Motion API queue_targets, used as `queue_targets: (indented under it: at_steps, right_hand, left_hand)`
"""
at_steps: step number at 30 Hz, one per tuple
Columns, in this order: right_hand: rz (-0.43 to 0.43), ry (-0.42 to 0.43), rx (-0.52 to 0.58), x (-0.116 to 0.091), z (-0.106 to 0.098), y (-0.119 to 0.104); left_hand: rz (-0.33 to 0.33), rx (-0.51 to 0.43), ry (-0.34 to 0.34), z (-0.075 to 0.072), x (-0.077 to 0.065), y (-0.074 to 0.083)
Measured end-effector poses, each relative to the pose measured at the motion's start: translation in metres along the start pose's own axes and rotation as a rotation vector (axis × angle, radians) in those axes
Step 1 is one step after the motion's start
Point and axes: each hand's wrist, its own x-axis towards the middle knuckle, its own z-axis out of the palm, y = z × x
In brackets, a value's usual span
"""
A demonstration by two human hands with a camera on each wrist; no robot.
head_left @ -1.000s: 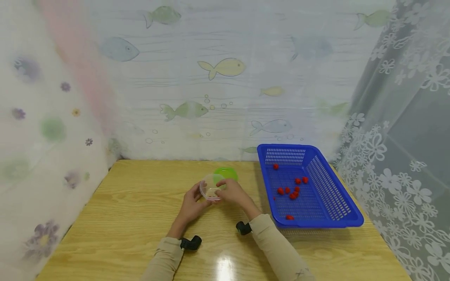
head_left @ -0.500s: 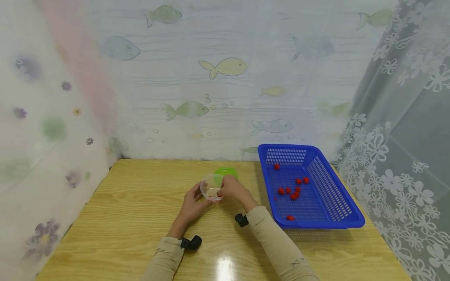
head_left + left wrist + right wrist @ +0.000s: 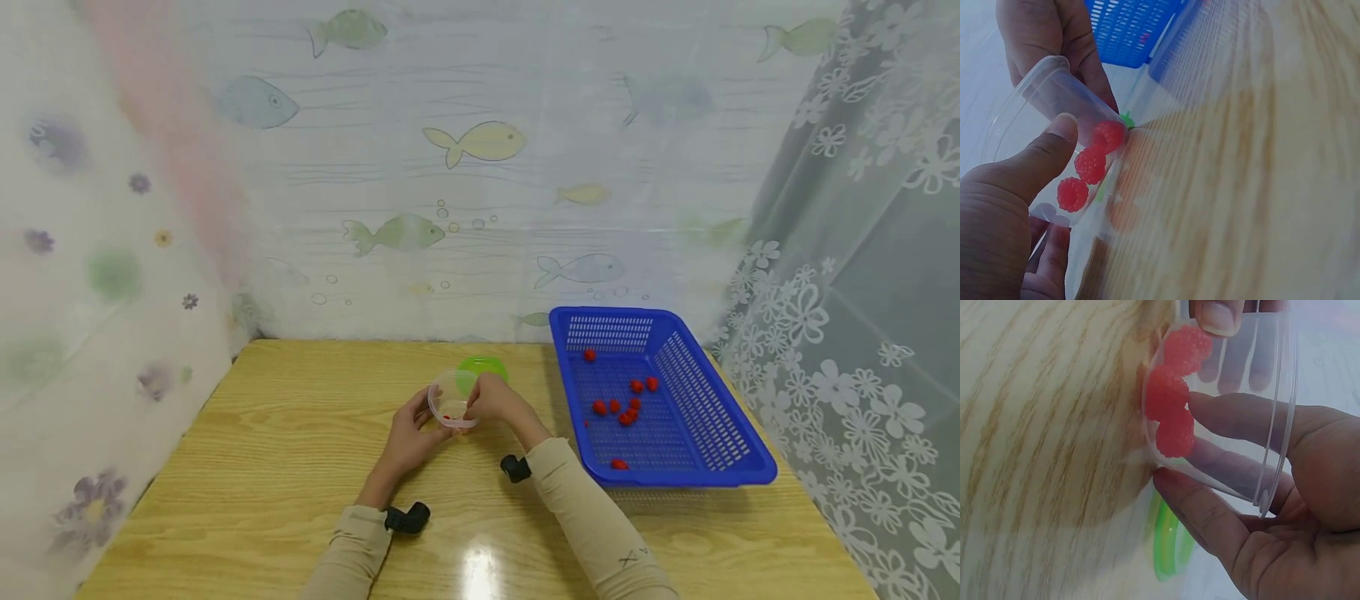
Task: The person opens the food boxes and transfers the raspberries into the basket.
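My left hand (image 3: pixel 407 437) grips a clear plastic tub (image 3: pixel 435 408) by its side, close over the wooden table, its thumb lying along the outer wall in the left wrist view. Red raspberries (image 3: pixel 1090 165) line the bottom of the tub. My right hand (image 3: pixel 502 404) reaches in through the mouth; in the right wrist view its thumb and a finger pinch the lowest raspberry (image 3: pixel 1175 434), while another finger stays outside the wall. Behind the tub lies a round green lid (image 3: pixel 483 366), partly hidden by the tub and right hand.
A blue slatted basket (image 3: pixel 566 392) stands on the right of the table (image 3: pixel 300 433), with several loose raspberries (image 3: pixel 627 417) on its floor. Patterned curtains (image 3: pixel 480 83) border the table at the back and sides.
My right hand has gone from above the tub's mouth down into it, its fingers now among the raspberries. The left hand keeps its grip on the tub, almost unmoved.
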Motion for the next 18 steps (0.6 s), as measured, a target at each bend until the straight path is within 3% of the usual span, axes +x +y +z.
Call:
queue_targets:
  at_steps: [13, 18]
  right_hand:
    - [-0.009, 0.021, 0.123, -0.005, 0.005, 0.002]
    - [0.021, -0.006, 0.109, -0.007, 0.002, 0.001]
  left_hand:
    - [-0.006, 0.002, 0.005, 0.002, 0.000, 0.002]
    - [-0.021, 0.002, -0.029, 0.000, -0.004, 0.019]
